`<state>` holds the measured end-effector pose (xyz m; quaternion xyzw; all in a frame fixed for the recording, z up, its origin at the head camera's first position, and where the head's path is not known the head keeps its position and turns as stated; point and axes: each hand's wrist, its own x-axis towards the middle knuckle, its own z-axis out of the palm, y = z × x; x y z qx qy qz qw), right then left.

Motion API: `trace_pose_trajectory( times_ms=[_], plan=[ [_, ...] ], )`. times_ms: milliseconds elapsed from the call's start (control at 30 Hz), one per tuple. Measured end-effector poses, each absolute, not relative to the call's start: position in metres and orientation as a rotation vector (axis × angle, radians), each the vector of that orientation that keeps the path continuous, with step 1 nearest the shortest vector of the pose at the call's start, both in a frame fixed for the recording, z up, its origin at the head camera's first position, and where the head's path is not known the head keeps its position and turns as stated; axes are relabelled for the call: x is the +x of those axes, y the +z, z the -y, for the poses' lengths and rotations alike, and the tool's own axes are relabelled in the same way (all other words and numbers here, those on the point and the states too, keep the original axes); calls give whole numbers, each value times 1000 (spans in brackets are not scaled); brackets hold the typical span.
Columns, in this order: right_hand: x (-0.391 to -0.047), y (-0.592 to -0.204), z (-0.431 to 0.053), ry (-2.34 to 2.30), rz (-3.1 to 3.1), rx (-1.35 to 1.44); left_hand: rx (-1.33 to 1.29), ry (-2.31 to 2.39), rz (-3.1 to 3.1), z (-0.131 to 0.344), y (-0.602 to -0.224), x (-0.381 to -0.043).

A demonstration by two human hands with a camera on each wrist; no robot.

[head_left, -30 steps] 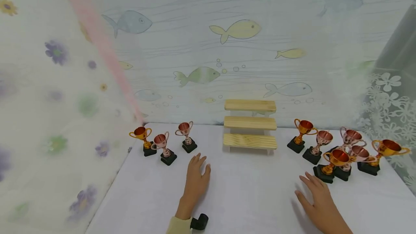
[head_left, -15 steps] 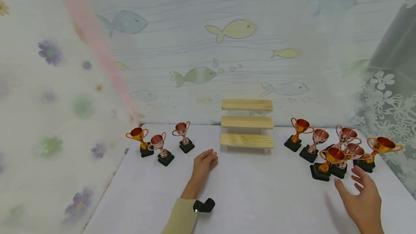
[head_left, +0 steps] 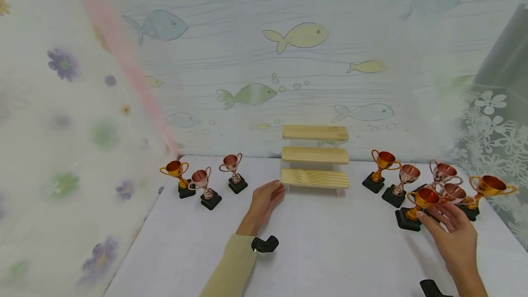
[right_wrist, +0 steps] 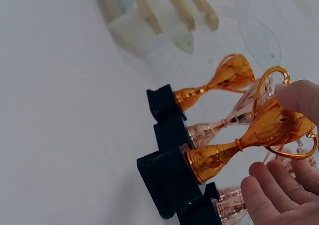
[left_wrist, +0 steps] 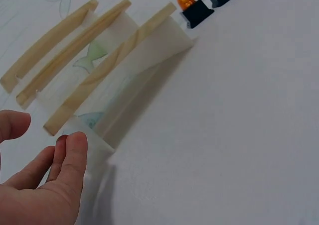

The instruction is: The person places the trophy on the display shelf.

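My right hand [head_left: 451, 233] is at the front gold trophy cup [head_left: 425, 198], with thumb and fingers spread to either side of it. In the right wrist view the thumb overlaps the upper part of this gold cup [right_wrist: 271, 125], and a gap shows between the cup and the loosely bent fingers [right_wrist: 264, 200]. Its black base [head_left: 408, 220] stands on the table. My left hand [head_left: 266, 203] is beside the left end of a three-step wooden stand [head_left: 315, 178]. Seen from the left wrist, the fingertips [left_wrist: 76, 143] lie close to the corner of its lowest step [left_wrist: 62, 116], thumb apart from them.
Behind the front trophy cluster several more cups, among them a gold one [head_left: 491, 187] and a rose-coloured one [head_left: 409, 174]. On the left stand a gold cup [head_left: 174, 168] and two rose-coloured cups [head_left: 200, 178]. A fish-print curtain [head_left: 247, 58] hangs behind the white table [head_left: 330, 251].
My left hand has moved right and forward to the stand's left end. My right hand first swung right, then came back forward and left to the front gold trophy cup.
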<state>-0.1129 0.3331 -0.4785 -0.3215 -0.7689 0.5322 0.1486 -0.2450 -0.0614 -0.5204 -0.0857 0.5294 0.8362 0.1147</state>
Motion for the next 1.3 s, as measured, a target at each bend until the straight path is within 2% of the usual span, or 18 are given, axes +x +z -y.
trace_pose_trajectory(
  times_ms=[467, 867, 1300],
  plan=[
    [-122, -479, -326, 1790, 1763, -767, -331, 2472, -1638, 43, -519, -254],
    [-127, -482, -325, 1757, 1826, -763, -488, 2525, -1700, 33, -520, -256],
    [-128, -487, -323, 1629, 1913, -713, -542, 2565, -1705, 30, -522, -260]
  ],
)
